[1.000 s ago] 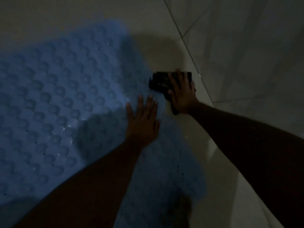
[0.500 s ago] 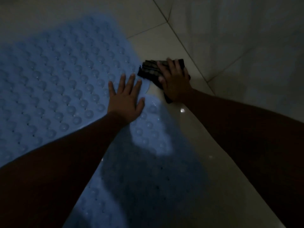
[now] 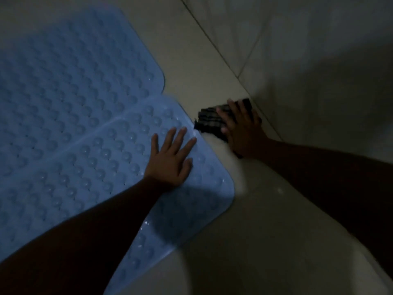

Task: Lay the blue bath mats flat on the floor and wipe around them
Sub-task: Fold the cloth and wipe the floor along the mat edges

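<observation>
Two blue bath mats with round bumps lie flat on the pale tiled floor, side by side. The far mat [image 3: 74,67] fills the upper left. The near mat [image 3: 106,162] overlaps its edge and runs down to the bottom of the view. My left hand [image 3: 172,160] rests flat on the near mat close to its right edge, fingers spread. My right hand [image 3: 240,128] presses a dark checked cloth [image 3: 209,120] flat onto the floor just right of the mats, fingers straight on top of it.
A tiled wall [image 3: 319,60] rises right behind the cloth, meeting the floor [image 3: 244,241] along a diagonal line. Bare floor lies to the right of and below the near mat. The room is dim, with my arms casting shadows.
The view has shifted so both mats' right corners show. My right hand and the cloth sit nearer the wall, further from my left hand, which still lies on the near mat.
</observation>
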